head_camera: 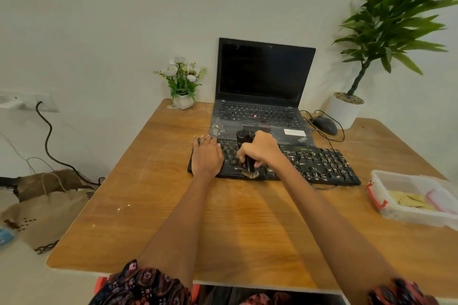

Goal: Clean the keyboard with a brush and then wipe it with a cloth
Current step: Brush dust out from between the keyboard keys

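While gripped, brush (248,156) black, bristles tan

Both arms extended forward. Left hand (207,156) flat, palm down, fingers straight — right hand (259,150) fisted, fingers curled tight, knuckles up.

Both my forearms are bare from wrist to above the elbow. My left sleeve (146,282) is short, of dark fabric printed with reddish-pink and purple floral medallions. My right sleeve (401,292) carries the same pattern. No rings, watch or bangles are visible on either hand.
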